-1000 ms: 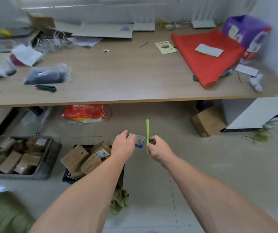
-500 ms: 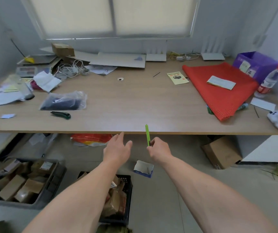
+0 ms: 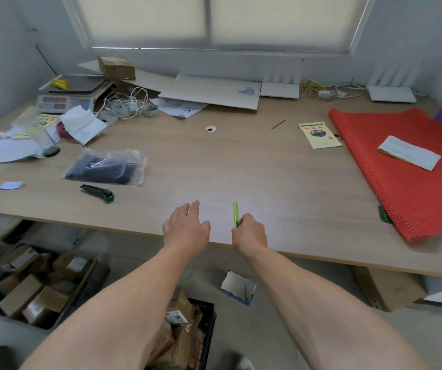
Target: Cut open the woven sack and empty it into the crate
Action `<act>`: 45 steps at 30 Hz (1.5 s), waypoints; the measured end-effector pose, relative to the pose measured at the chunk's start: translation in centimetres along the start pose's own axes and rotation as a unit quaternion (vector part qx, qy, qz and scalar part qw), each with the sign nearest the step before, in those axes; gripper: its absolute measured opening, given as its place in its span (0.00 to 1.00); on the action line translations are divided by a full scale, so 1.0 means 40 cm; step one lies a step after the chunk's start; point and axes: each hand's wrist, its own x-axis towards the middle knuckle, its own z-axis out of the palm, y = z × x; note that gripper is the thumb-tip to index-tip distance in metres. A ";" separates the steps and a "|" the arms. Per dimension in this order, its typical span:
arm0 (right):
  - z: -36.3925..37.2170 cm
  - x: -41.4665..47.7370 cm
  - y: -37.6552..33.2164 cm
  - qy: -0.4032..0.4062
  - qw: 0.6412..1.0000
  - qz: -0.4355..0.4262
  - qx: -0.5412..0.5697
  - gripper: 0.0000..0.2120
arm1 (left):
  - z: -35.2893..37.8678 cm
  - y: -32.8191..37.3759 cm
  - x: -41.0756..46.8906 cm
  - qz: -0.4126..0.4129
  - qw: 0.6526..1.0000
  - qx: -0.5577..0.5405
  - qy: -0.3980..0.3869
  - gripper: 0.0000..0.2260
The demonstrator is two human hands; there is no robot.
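My right hand [image 3: 249, 232] grips a slim bright green cutter [image 3: 235, 213] that points up, over the front edge of the wooden table [image 3: 241, 166]. My left hand [image 3: 186, 228] hovers beside it with fingers relaxed and nothing in it. Below, on the floor, a black crate [image 3: 209, 327] holds several brown parcels, partly hidden by my left forearm. A grey crate [image 3: 41, 287] at the lower left also holds brown boxes. The woven sack is out of view.
On the table lie a dark green utility knife [image 3: 97, 193], a plastic bag with dark contents [image 3: 106, 168], a red mesh mat [image 3: 406, 169], a booklet [image 3: 319, 134], a scale [image 3: 70, 94] and cables. A small white-and-blue box [image 3: 237, 287] and a cardboard box [image 3: 390, 289] sit on the floor.
The view has tilted up from the floor to the tabletop. Both hands rose to the table edge. My left hand let go of the small white-and-blue box, which now lies on the floor.
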 end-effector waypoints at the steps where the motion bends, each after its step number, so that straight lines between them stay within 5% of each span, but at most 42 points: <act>1: 0.004 0.028 -0.005 -0.001 1.000 -0.004 -0.005 0.08 | 0.008 0.005 0.027 0.003 1.000 0.013 -0.005 0.28; 18: 0.150 0.462 -0.045 -0.060 0.986 -0.104 -0.116 0.20 | 0.175 -0.013 0.404 -0.019 0.997 0.066 -0.040 0.29; 45: 0.145 0.417 -0.092 -0.068 0.975 -0.081 -0.196 0.19 | 0.149 -0.067 0.410 -0.039 0.998 0.029 -0.040 0.29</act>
